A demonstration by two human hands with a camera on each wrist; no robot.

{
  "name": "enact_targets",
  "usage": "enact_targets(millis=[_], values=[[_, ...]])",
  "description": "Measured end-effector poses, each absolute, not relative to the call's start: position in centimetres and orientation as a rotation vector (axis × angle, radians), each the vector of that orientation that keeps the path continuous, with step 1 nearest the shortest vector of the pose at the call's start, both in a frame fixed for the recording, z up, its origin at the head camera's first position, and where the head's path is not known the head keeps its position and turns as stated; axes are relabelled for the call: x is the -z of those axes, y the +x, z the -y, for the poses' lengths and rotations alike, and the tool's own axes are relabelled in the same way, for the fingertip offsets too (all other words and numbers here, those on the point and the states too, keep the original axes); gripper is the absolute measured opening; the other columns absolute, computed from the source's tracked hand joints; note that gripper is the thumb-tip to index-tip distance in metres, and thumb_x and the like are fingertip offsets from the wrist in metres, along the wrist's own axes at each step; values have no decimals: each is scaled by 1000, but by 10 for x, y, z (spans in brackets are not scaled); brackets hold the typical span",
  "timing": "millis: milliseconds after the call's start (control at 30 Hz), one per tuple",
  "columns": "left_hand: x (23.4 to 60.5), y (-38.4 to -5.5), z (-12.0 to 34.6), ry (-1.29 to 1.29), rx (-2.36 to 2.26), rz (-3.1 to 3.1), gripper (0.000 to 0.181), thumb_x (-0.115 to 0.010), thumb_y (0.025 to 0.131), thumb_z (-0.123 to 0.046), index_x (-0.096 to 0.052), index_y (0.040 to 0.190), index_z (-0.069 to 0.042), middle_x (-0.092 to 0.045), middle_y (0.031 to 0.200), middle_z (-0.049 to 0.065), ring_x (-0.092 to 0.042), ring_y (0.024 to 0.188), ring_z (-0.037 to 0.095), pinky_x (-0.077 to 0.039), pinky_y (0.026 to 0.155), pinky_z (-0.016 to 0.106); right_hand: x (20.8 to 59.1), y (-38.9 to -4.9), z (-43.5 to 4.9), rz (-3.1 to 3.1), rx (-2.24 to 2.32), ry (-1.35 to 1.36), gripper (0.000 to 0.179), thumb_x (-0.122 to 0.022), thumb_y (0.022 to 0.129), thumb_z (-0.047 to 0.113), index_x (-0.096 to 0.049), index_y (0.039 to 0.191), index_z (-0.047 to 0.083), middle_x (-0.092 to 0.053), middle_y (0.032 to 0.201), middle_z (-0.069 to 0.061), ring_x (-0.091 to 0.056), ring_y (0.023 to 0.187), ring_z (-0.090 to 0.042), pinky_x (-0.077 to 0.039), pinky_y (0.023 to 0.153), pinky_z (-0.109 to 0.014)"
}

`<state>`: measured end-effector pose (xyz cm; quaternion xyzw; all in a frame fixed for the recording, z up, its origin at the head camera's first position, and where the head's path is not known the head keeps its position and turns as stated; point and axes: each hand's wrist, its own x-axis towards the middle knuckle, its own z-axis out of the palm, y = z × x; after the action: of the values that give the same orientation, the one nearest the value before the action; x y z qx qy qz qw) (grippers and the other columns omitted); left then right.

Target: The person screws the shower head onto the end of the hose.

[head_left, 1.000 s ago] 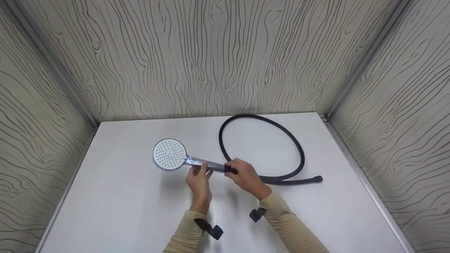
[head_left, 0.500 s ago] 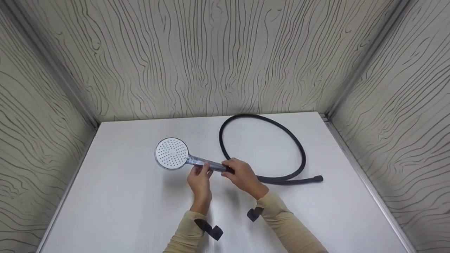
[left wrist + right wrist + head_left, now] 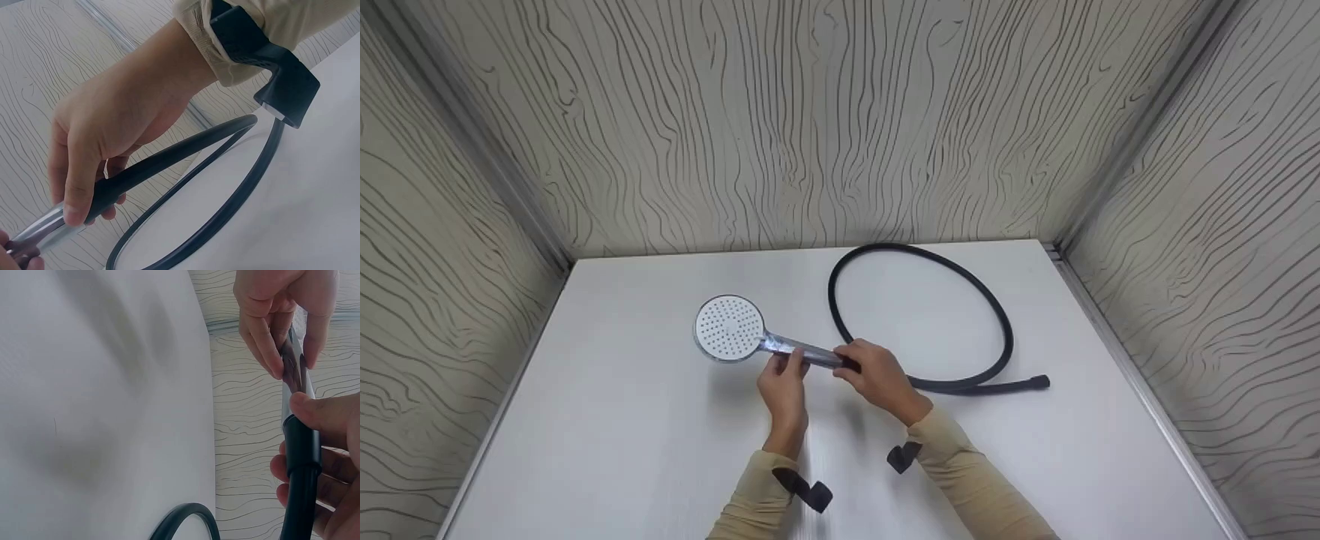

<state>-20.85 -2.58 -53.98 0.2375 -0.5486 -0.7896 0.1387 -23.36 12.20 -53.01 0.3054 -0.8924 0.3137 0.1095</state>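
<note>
A chrome hand shower head (image 3: pixel 729 328) with a round white spray face is held above the white table, its face upward and its handle (image 3: pixel 814 355) slanting down to the right. The left hand (image 3: pixel 784 394) pinches the middle of that handle between thumb and fingers. At the handle's lower end, the right hand (image 3: pixel 881 379) grips the black connector (image 3: pixel 302 441) of a shower hose (image 3: pixel 1006 337). In the right wrist view the connector meets the chrome handle end; whether it is threaded on is hidden. The left wrist view shows the right hand (image 3: pixel 121 107) with its thumb over the joint.
Most of the hose lies in a wide loop on the white table (image 3: pixel 607 420), its free end (image 3: pixel 1039 382) toward the right. Wood-grain panels (image 3: pixel 780 127) wall in the back and both sides. Black strap-on mounts (image 3: pixel 814 495) sit at both wrists.
The shower head has shifted slightly to the right, mostly during the first half second. Over that time the right hand has come a little leftward with the connector. Both grips remain in place.
</note>
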Motion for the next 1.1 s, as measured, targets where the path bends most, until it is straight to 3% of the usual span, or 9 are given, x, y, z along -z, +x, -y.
enact_targets(millis=[167,400,833,1100], values=[[545,-210,28,719,2279,1613,32,-58,95,-6,-57,121,13,-61,118,31,-65,111,37,-58,90,28,533,-233,-121,2656,-871,890,24,-75,85,13,-71,107,3,-69,90,-8,-64,76,-15,-55,65,-25],[555,-214,29,857,2232,1666,29,-62,93,-7,-60,115,12,-66,108,28,-71,94,27,-60,83,28,540,-233,-118,2706,-801,880,23,-74,86,15,-71,106,4,-69,91,-7,-65,78,-15,-56,68,-26],[569,-217,31,964,2214,1692,25,-62,92,-10,-62,109,8,-68,102,22,-68,85,18,-60,79,28,553,-234,-113,2799,-752,814,19,-73,87,18,-72,104,9,-68,89,-3,-62,76,-12,-54,67,-25],[576,-216,31,986,2129,1760,19,-63,92,-11,-63,96,7,-68,91,18,-66,84,25,-54,66,21,559,-233,-110,2815,-733,807,18,-74,86,17,-72,101,9,-67,86,-3,-59,75,-12,-53,67,-25]])
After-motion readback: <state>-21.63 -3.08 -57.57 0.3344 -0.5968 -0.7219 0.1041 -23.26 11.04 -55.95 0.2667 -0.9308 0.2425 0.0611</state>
